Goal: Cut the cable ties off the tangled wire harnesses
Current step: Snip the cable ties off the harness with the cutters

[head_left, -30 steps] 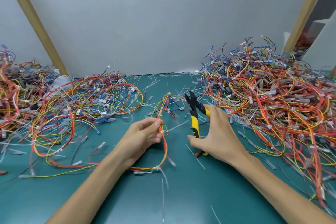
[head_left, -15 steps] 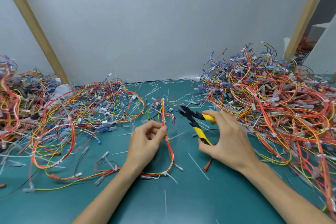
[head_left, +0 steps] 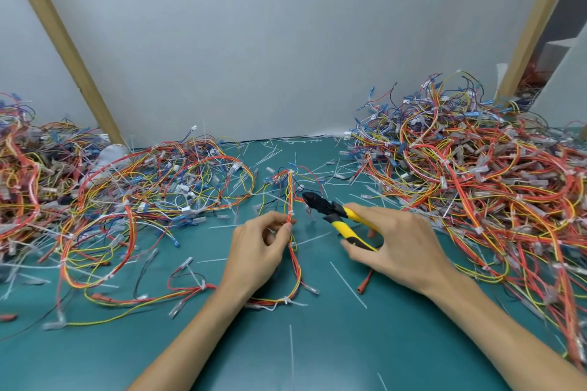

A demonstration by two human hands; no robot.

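Green matting (head_left: 317, 352) carries heaped wires left (head_left: 127, 200) and right (head_left: 476, 184). Near centre, the left hand (head_left: 257, 251) pinches one orange-yellow harness (head_left: 289, 194); the right hand (head_left: 400, 247) grips yellow cutters (head_left: 324, 206). Within the last second they have swung leftward, nose now near a white cable tie (head_left: 290, 212): the cut seems imminent, not yet made.

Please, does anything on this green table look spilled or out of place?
Only work litter: cut white cable ties lie scattered over the green mat, and one red terminal lies alone beside the right hand, which holds the cutters. The left hand pinches a harness. No damage visible.
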